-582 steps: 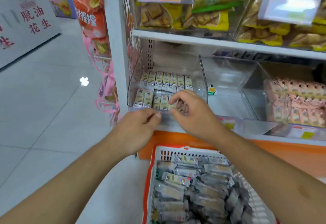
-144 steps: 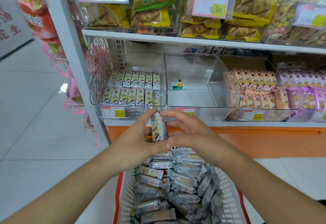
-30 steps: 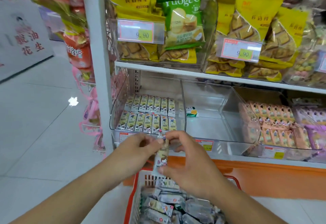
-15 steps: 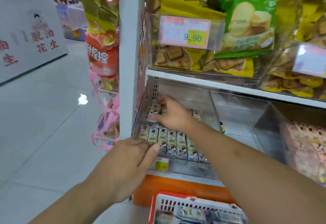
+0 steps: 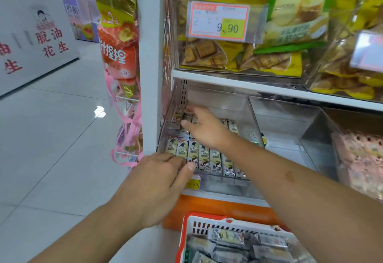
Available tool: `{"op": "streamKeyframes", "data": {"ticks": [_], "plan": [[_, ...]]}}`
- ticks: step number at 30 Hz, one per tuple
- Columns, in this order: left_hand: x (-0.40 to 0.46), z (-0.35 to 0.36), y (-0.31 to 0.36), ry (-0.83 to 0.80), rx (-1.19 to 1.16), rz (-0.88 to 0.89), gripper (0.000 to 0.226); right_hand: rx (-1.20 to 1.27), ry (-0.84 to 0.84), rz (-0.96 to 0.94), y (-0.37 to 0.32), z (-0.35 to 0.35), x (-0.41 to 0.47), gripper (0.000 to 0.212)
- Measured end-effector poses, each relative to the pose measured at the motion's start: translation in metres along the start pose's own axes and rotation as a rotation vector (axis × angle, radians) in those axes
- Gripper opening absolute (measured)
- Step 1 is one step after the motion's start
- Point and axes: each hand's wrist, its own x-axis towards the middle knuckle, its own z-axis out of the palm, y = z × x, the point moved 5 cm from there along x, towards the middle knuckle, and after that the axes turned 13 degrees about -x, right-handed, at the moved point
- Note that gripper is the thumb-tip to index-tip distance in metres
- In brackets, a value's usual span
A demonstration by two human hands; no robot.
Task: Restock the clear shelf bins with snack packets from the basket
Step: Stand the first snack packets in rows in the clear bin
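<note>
A single head-worn wide-angle camera looks forward and down from the person's own eye line, close to a shop shelf. Both forearms enter from the bottom edge; the left hand (image 5: 157, 182) lies nearest the lens, the right hand (image 5: 204, 127) reaches further in, beyond the left fingertips. The clear bin (image 5: 209, 184) sits just past the left fingers, the basket (image 5: 187, 227) below both wrists at the lower edge. Left of the fingers, floor recedes. Frame edges bow outward. No second view shares the scene.
</note>
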Motion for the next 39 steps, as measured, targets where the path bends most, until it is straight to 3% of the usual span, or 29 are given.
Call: {"op": "streamKeyframes", "data": {"ticks": [6,9,14,18,23,28,33,39], "plan": [[-0.015,0.011,0.027,0.024,-0.002,0.153,0.056,0.013,0.19,-0.093,0.006,-0.038,-0.121,0.015],[-0.027,0.039,0.035,-0.087,-0.008,0.124,0.049,-0.031,0.229,-0.147,0.017,-0.038,-0.187,0.008],[-0.061,0.123,0.017,-0.475,0.072,-0.038,0.044,-0.093,-0.082,0.009,0.074,0.043,-0.262,0.013],[-0.099,0.184,-0.028,-0.678,0.111,-0.24,0.059,-0.23,-0.482,0.079,0.11,0.131,-0.3,0.044],[-0.112,0.225,-0.067,-0.548,0.204,-0.223,0.044,-0.128,-0.589,0.12,0.12,0.196,-0.324,0.064],[-0.108,0.215,-0.046,-0.598,0.229,-0.211,0.081,-0.146,-0.499,0.301,0.122,0.218,-0.326,0.067],[-0.103,0.222,-0.056,-0.533,0.194,-0.279,0.042,-0.021,-0.479,0.475,0.137,0.212,-0.327,0.033],[-0.085,0.202,-0.034,-0.493,0.113,-0.345,0.026,0.233,-0.477,0.456,0.143,0.139,-0.3,0.036]]}}
